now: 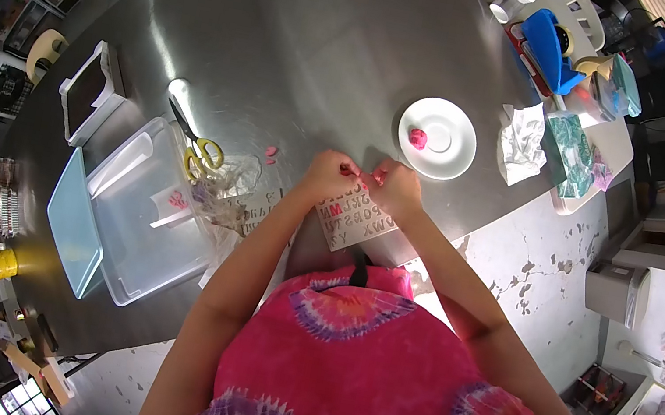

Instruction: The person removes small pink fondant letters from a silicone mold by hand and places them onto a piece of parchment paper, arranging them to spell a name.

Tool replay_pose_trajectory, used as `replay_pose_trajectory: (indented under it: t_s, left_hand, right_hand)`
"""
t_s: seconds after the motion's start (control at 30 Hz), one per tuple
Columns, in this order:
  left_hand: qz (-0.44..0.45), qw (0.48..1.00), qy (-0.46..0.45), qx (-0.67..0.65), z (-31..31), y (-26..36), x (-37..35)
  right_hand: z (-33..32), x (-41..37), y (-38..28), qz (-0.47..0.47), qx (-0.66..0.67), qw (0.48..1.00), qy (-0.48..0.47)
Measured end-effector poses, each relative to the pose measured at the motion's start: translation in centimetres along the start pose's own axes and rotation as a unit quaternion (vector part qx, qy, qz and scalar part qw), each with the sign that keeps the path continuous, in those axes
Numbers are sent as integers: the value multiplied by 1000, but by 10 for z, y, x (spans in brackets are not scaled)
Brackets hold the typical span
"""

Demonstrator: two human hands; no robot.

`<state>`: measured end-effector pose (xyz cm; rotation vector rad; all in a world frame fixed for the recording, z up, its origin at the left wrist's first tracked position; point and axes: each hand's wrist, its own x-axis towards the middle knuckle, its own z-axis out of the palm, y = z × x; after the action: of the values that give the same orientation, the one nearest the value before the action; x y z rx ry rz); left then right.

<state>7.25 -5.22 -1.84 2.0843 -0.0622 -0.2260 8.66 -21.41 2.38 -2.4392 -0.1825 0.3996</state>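
Meeting over a shiny grey metal table [289,49], with pale cracked floor [510,261] to their right, the left hand [332,175] and right hand [397,187] curl their fingers together; whether they grip anything, I cannot tell. One lettered sheet [356,225] lies just beneath them. Beyond the right hand, one white plate [460,143] holds one pink lump [417,139]. Left of both lie one pair of scissors [200,145] and one clear tray [164,253].

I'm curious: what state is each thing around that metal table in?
Left hand, fingers curled, grip unclear
Right hand, fingers curled, grip unclear
Lettered sheet, partly hidden by the hands
White plate, upright, holding a pink lump
Clear box, open, white pieces inside
Blue lid, off, beside the box
Scissors, lying down, blades' opening unclear
White paper or cloth, crumpled
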Motion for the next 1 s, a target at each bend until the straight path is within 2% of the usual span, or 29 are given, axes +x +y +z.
replay_pose_trajectory:
  t_s: [0.13, 0.23, 0.3, 0.4, 0.43, 0.5, 0.63, 0.73, 0.8, 1.0]
  left_hand:
    - [-10, 999, 2, -47, 2, -2, 2]
    - [-9, 998, 22, -53, 0, -2, -1]
    - [-2, 999, 20, -38, -1, -2, -1]
    - [-2, 999, 19, -30, -2, -1, -1]
    - [-2, 999, 20, -28, -4, 1, -3]
    - [-20, 999, 16, -25, -3, 2, -3]
    - [-18, 998, 23, -50, -1, 4, -2]
    - [-21, 999, 19, -25, 0, 6, -3]
    - [-11, 999, 23, -40, 2, 3, -2]
    - [8, 999, 28, -26, 1, 1, -1]
  right_hand:
    - [3, 1, 1, 11, -15, 999, 38]
    - [-2, 4, 3, 42, 19, 999, -1]
    - [-7, -1, 3, 18, 62, 998, -24]
    - [1, 0, 9, -23, 31, 999, -14]
    - [3, 2, 13, -24, 32, 999, -15]
    - [-2, 8, 22, -24, 69, 995, -73]
    - [-11, 10, 24, -28, 93, 992, -83]
    - [-1, 6, 13, 3, 61, 997, -42]
    - [4, 4, 10, 0, 9, 1000, 18]
    - [6, 3, 12, -14, 26, 999, 30]
